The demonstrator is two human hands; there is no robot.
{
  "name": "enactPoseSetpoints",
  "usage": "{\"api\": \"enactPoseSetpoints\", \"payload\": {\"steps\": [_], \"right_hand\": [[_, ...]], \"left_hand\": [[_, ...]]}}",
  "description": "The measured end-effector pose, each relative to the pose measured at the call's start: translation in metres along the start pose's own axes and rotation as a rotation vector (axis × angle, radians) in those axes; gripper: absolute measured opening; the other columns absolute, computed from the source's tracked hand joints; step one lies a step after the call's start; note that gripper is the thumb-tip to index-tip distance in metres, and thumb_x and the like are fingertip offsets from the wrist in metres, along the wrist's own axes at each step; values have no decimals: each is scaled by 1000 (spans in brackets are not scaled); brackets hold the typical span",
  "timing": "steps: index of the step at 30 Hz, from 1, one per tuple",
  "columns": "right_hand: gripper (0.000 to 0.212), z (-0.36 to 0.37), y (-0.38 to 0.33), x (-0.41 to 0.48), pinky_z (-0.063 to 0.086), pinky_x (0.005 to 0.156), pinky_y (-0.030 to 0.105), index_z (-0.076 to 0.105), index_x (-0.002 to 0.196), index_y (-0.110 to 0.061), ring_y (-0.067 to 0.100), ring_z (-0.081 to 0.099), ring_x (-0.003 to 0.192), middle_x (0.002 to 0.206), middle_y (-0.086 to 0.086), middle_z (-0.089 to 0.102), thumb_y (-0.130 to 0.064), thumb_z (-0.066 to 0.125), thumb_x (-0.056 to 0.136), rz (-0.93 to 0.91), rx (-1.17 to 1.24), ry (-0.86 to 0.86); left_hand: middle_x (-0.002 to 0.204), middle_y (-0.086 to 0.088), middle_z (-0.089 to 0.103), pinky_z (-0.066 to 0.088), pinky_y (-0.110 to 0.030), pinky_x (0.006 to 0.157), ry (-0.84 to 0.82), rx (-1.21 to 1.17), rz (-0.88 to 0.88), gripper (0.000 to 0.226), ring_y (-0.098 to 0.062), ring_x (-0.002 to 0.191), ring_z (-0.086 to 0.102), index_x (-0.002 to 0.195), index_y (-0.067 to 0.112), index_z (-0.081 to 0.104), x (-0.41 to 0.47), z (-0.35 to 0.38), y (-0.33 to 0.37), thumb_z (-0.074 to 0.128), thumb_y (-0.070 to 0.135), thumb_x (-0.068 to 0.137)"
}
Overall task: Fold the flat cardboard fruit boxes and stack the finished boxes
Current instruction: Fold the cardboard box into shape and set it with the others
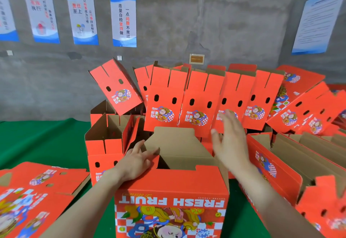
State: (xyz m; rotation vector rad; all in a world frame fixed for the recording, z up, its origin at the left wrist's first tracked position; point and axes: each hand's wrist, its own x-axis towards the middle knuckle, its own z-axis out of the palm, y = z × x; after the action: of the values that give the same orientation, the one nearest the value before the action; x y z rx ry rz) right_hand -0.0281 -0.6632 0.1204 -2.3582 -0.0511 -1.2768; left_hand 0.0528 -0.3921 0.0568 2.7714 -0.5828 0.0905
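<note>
Box cut off below, right hand blurred, left hand on rim

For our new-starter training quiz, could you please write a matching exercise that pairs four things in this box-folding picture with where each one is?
Things:
1. left hand
2. right hand
3. flat box blank
4. posters

Places:
A. hanging on the grey wall
B. raised in the air, fingers straight, touching nothing
C. lying at the lower left on the green table cover
D. resting on a top flap of the open FRESH FRUIT box

Pairs: 1-D, 2-B, 3-C, 4-A.
</note>
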Motion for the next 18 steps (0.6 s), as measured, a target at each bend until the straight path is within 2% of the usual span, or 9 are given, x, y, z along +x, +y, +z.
{"api": "enactPoseSetpoints", "payload": {"steps": [2,4,6,8,10,12,15,17,18], "right_hand": [[40,-8,14,8,27,107,27,45,138,-3,26,38,137,145,12,44,-14,47,99,267,239,-99],[34,-6,20,0,31,103,23,52,133,-9,19,45,132,137,3,53,-16,42,102,358,433,-307],[32,1,20,-19,34,106,23,57,129,-15,11,49,127,132,-8,55,-10,47,99,193,411,-460],[45,9,19,-37,38,108,27,54,133,-22,8,50,123,135,-11,53,-1,52,93,17,343,-524],[59,18,17,-50,40,105,22,47,138,-29,3,50,122,140,-12,47,5,49,90,-84,284,-611],[61,25,18,-58,37,100,12,45,139,-30,-4,48,119,140,-13,46,4,44,89,-109,234,-710],[48,29,24,-58,33,89,-1,53,132,-23,-10,51,113,125,-8,62,0,46,91,-89,215,-795],[37,31,26,-56,36,87,-1,59,124,-18,-8,55,109,118,-7,66,-2,49,92,-77,217,-812],[33,32,26,-56,38,87,1,61,120,-17,-8,56,106,116,-7,67,-3,51,93,-62,221,-803]], "left_hand": [[159,-6,-6,20,-43,116,-11,39,-6,57,-37,141,17,147,46,21,1,-1,3,38,25,96],[159,-8,-7,19,-43,116,-24,87,-2,59,-38,141,17,148,44,16,4,0,5,37,27,96],[158,-8,-5,17,-42,116,-40,103,-10,58,-39,140,18,148,45,14,6,1,7,36,29,96],[157,-8,-1,17,-41,115,-42,113,-11,57,-40,138,20,148,45,15,7,1,6,34,29,96],[156,-7,0,18,-42,115,-43,114,-15,56,-40,136,22,148,45,15,6,0,5,33,30,97],[157,-5,-2,20,-45,115,-43,87,-12,56,-39,136,21,147,47,16,3,0,5,34,30,97],[159,3,-5,20,-51,114,11,39,2,57,-34,140,16,146,47,22,-3,-2,10,41,28,95],[158,3,6,17,-49,114,137,8,81,60,-28,141,16,146,36,30,-7,-4,14,51,23,91],[155,0,19,21,-42,114,211,-63,150,63,-27,140,22,144,25,34,-7,-4,14,57,16,86]]}}
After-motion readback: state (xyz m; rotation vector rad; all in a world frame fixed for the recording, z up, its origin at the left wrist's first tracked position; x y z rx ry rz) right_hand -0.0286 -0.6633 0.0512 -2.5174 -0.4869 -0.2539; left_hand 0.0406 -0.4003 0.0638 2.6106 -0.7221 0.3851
